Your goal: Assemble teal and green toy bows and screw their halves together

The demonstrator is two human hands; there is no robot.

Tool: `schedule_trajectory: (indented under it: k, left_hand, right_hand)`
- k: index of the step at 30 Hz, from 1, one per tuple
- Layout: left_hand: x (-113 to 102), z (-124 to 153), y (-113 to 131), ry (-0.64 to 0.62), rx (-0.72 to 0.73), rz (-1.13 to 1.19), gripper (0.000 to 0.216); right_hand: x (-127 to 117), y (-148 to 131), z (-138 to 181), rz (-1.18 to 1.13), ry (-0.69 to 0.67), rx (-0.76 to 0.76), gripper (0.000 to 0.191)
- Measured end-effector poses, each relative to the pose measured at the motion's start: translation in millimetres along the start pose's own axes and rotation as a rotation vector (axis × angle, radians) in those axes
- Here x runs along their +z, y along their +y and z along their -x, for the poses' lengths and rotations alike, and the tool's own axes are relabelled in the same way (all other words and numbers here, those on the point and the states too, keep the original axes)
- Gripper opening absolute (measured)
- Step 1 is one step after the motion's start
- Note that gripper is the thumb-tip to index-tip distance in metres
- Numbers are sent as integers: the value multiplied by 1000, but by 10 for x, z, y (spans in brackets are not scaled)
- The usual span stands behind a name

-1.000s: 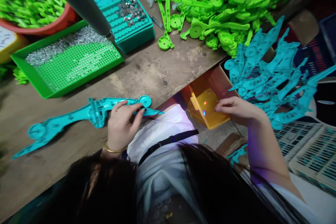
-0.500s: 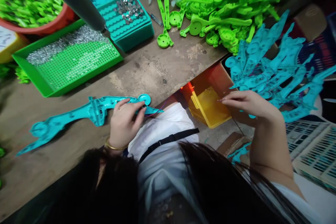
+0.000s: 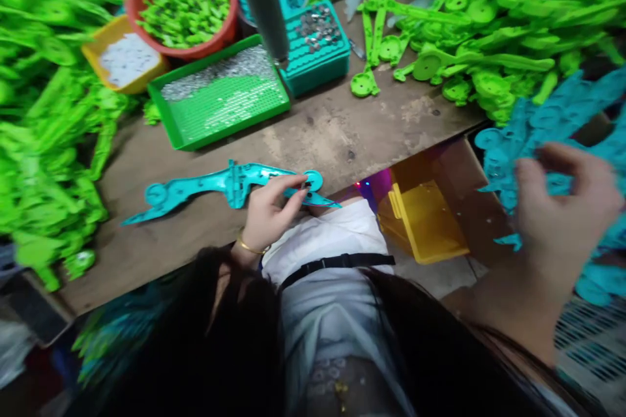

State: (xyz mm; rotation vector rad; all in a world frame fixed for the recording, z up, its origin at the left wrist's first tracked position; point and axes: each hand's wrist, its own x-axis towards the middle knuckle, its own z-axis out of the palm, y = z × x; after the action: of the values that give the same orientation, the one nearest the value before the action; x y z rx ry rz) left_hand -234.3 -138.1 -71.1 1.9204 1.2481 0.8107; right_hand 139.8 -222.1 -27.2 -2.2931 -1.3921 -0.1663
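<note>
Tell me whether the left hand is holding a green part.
No, the left hand pinches the teal part lying on the wooden table.

Your left hand (image 3: 267, 215): on long part (image 3: 195, 186), which lies on table (image 3: 332, 137) near edge. Behind hand: perforated tray (image 3: 229, 132), bowl (image 3: 195, 52) farther behind. Right of hand, below table: bin (image 3: 425, 221). Your right hand (image 3: 562, 208): against parts pile (image 3: 508, 143).

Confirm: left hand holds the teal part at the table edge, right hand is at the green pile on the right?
Wrong pile. The head view shows the right hand at the teal pile, not the green one. The left hand does hold the teal part at the table edge.
</note>
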Motion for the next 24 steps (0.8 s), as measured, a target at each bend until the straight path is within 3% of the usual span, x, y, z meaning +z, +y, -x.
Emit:
schedule_trajectory:
  k: [3,6,10,15,18,20,24]
  left_hand:
    - [46,26,-55,62,-85,144,38]
    - [77,45,-101,130,-109,214,46]
    - [90,78,-93,176,-63,247,48]
    - [53,120,-61,209,18,185,47]
    - [-137,91,-137,171,64,20,46]
    - [-327,67,-269,138,72,-163,48]
    - [-601,127,-603,7,-28,-458,44]
  right_hand:
    - [425,-840,177,-389,-287,-138,27]
    - [744,-1531,340,-743,-629,-239,23]
    - [993,-1962,440,-1036,-829,-269,24]
    - [1090,-2056,436,-1157,-927,-194,20]
    - [1158,-2079,335,-1111,-952,-178,21]
    - [1232,-2089,214,-1076,-850,-114,23]
    - [1260,-1953,-42,-1063,-482,-13,41]
